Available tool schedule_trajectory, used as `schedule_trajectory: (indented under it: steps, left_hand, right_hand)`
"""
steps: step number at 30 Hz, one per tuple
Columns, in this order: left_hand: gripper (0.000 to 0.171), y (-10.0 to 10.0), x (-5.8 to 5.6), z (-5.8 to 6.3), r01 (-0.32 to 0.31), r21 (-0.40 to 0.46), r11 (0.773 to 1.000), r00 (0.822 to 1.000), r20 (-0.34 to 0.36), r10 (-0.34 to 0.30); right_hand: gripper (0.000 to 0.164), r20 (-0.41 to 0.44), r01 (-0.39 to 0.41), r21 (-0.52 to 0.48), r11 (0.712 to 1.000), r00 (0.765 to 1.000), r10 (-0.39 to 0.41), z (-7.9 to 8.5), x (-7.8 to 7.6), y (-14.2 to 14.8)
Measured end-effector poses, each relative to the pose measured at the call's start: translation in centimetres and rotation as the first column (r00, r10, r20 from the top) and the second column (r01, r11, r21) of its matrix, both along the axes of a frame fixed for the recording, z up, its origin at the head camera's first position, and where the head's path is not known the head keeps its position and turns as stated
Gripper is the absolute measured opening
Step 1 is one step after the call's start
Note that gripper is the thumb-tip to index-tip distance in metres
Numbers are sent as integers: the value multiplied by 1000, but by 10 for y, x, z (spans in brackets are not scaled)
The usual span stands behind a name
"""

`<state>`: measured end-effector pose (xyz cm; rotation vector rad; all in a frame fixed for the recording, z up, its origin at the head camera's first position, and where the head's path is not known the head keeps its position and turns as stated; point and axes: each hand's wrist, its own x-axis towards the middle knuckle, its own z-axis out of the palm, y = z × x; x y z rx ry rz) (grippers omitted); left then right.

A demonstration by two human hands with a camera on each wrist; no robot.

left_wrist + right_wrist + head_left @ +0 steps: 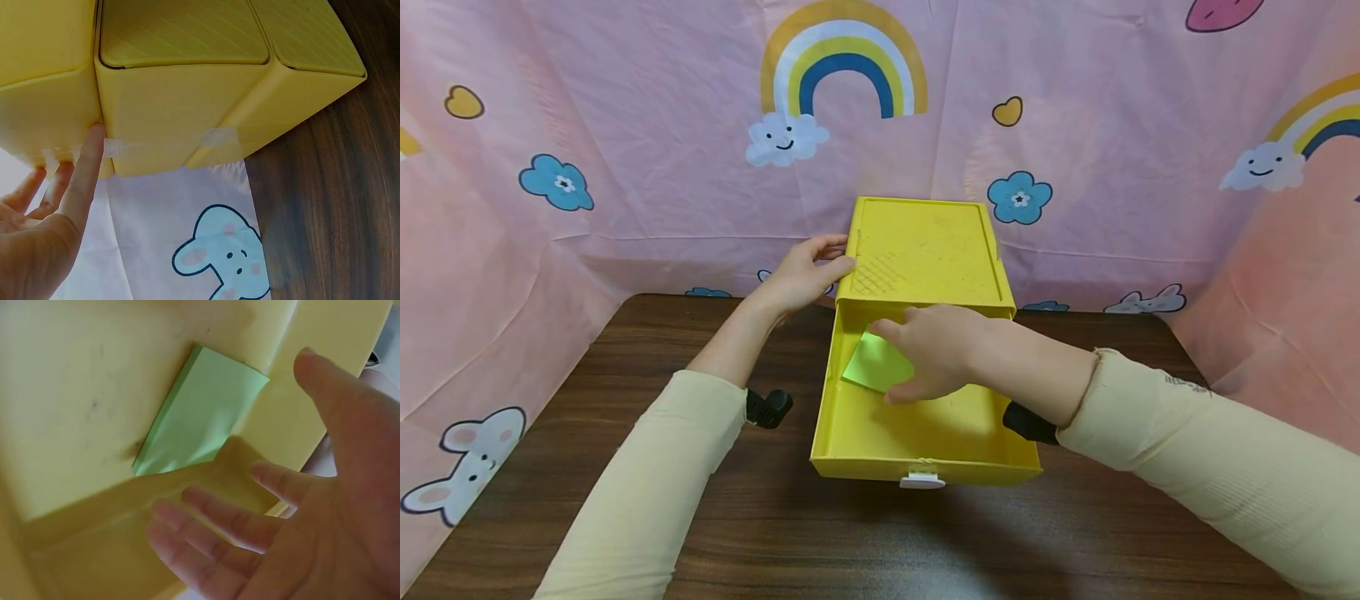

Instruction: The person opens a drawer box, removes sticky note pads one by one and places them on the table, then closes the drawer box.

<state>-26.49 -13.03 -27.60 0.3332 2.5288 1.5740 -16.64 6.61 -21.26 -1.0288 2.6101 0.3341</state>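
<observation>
A yellow drawer box stands against the back cloth, its drawer pulled out toward the front. Inside the drawer, by its left wall, lies a green sticky-note pad. My right hand hovers over the drawer with fingers spread, close to the pad and holding nothing; in the right wrist view the pad lies apart from the fingertips. My left hand rests against the box's left side, and its fingers touch the yellow wall with clear tape on it.
A dark wooden table carries the box. Pink printed cloth hangs behind and on both sides. On the drawer front sits a white handle. Black wrist cameras are strapped at both sleeves.
</observation>
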Motion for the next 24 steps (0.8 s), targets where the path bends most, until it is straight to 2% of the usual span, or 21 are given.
schedule_trajectory:
  steps: [15, 24]
  left_hand:
    - [58, 0, -1, -1, -11, 0, 1000, 1000, 7, 11]
    - [56, 1, 0, -1, -12, 16, 1000, 1000, 10, 11]
  right_hand:
    - [83, 11, 89, 60, 994, 996, -90, -19, -9, -14]
    - [83, -64, 87, 92, 992, 995, -82, -29, -8, -17]
